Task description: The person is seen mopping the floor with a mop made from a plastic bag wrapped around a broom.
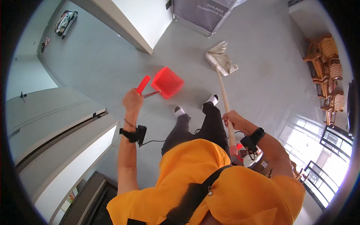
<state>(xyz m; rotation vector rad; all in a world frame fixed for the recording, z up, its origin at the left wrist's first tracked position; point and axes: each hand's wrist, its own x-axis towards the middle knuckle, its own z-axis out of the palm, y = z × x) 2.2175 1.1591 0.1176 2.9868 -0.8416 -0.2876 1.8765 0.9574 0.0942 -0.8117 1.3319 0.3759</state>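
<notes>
My left hand (133, 99) is closed around the handle (144, 84) of a long-handled dustpan. Its red plastic pan (168, 83) is in front of my feet, to the left; whether it touches the floor I cannot tell. In my right hand (234, 119) is the wooden pole (224, 92) of a broom or mop, held partway down, with its pinkish end near my waist. A pale, stained cloth or plastic cover (222, 58) wraps the pole's far end, over the grey floor; what lies beneath the cover is hidden.
Ahead stands a grey fabric rack (199, 14) bearing writing, beside a white wall corner (146, 25). Wooden chairs (326, 64) line the right side. An open suitcase (66, 24) lies far left. Bags (251, 159) and a cardboard box (262, 166) are by my right side.
</notes>
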